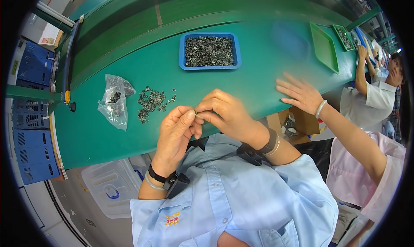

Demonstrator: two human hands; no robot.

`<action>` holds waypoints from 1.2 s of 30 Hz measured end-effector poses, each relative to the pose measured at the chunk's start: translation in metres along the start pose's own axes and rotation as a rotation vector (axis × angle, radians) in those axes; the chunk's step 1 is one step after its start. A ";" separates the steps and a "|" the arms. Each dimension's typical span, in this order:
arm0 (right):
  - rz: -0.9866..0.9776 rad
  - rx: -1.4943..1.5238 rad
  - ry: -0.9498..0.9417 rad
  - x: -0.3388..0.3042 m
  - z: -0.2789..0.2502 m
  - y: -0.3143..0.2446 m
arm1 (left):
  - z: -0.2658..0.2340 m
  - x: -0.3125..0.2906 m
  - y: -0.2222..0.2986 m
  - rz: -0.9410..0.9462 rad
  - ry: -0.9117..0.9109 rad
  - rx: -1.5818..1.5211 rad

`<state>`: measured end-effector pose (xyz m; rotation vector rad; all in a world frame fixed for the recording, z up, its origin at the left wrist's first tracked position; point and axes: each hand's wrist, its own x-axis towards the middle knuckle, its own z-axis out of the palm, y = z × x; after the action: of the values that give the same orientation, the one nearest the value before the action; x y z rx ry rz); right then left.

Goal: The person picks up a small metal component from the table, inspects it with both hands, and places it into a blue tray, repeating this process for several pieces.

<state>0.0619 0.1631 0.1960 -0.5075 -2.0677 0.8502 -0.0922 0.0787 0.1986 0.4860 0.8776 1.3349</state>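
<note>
Close to the table's near edge, my left hand (176, 132) and my right hand (227, 112) meet, fingertips pinched together on one small metal part (196, 113). Most of the part is hidden by the fingers, so its exact shape cannot be made out. Just beyond my left hand lies a loose pile of small dark and silvery metal parts (151, 101). A clear plastic bag (116, 111) holding more such parts rests left of the pile. Farther back, a blue tray (183, 66) is filled with similar small parts.
A co-worker's hand (302, 94) is over the green table (254, 87) at my right. Beyond it are a green tray (330, 59) and another parts tray (345, 38). An open cardboard box (307, 117) stands below the right edge; a lidded clear bin (108, 191) sits lower left.
</note>
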 end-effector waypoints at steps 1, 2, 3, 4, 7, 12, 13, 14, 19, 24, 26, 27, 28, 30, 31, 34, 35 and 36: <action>0.000 0.000 0.001 0.000 -0.001 0.000 | -0.001 0.000 0.000 0.001 -0.001 0.007; -0.001 0.015 -0.012 -0.001 -0.001 0.001 | -0.001 0.001 -0.001 0.002 -0.001 0.015; -0.002 0.029 -0.024 -0.001 -0.002 0.001 | -0.002 0.001 -0.001 0.003 -0.001 0.022; -0.003 0.044 -0.036 -0.001 -0.003 0.002 | -0.002 0.001 -0.001 0.003 -0.002 0.023; 0.002 0.044 -0.032 -0.001 -0.004 0.000 | -0.001 0.000 -0.001 -0.005 -0.025 -0.011; 0.018 0.051 0.025 -0.001 -0.001 0.000 | 0.001 0.000 -0.002 -0.002 -0.039 -0.067; 0.017 0.052 0.025 -0.001 -0.001 -0.001 | 0.001 0.000 -0.002 -0.003 -0.037 -0.069; 0.022 0.055 0.022 -0.001 -0.001 -0.001 | 0.001 0.000 -0.003 -0.004 -0.036 -0.071; 0.034 0.059 0.017 -0.002 0.000 -0.003 | -0.003 0.001 -0.006 -0.008 -0.045 -0.086; 0.036 0.064 0.026 -0.002 0.000 -0.006 | -0.005 0.002 -0.009 -0.016 -0.085 -0.140; 0.038 0.072 0.030 -0.002 -0.001 -0.007 | -0.005 0.003 -0.011 -0.018 -0.108 -0.188; 0.041 0.080 0.032 -0.001 -0.001 -0.008 | -0.004 0.004 -0.011 -0.019 -0.120 -0.212; 0.045 0.088 0.035 -0.002 -0.001 -0.008 | -0.003 0.004 -0.011 -0.020 -0.120 -0.210; 0.044 0.096 0.045 -0.002 0.000 -0.007 | -0.001 0.005 -0.012 -0.027 -0.130 -0.252; 0.042 0.107 0.052 -0.002 0.001 -0.008 | 0.000 0.005 -0.012 -0.028 -0.133 -0.272; 0.074 0.133 0.045 -0.005 0.001 -0.010 | 0.000 0.006 -0.016 -0.003 -0.148 -0.292; 0.109 0.146 0.031 -0.006 0.001 -0.010 | -0.001 0.006 -0.016 0.008 -0.158 -0.303; 0.144 0.159 0.017 -0.006 0.000 -0.011 | -0.001 0.006 -0.016 0.009 -0.158 -0.303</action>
<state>0.0647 0.1519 0.2002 -0.5795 -1.9461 1.0809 -0.0832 0.0810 0.1843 0.3530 0.5318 1.3883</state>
